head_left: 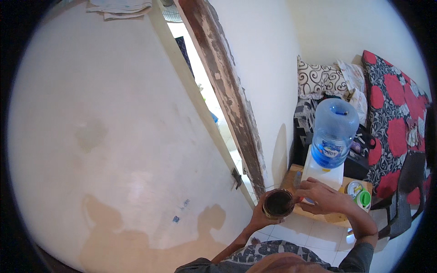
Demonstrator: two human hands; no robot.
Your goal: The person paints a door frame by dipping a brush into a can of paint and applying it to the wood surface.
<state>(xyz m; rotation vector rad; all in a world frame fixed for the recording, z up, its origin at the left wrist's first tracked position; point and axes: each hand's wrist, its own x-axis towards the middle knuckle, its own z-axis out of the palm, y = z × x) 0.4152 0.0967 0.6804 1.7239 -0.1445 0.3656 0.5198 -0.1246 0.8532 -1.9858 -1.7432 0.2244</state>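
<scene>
My left hand (260, 215) is wrapped round the side of a cup (278, 203) with a round mouth and dark contents. Just to its right, my right hand (321, 195) has its fingers bent together at the front of a white water dispenser (335, 178). Small bits of red and blue show by those fingers; what they grip, if anything, is hidden. The right fingertips come close to the cup's rim, and I cannot tell whether they touch it. Upside down on the dispenser stands a big clear blue water bottle (336, 132).
A wooden table (337, 219) bears the dispenser and a green-and-white container (364, 199). Beside it stands a dark chair (405, 200). Behind are a patterned pillow (321, 78) and a red floral mattress (392, 113). A white door (132, 136) stands ajar at left.
</scene>
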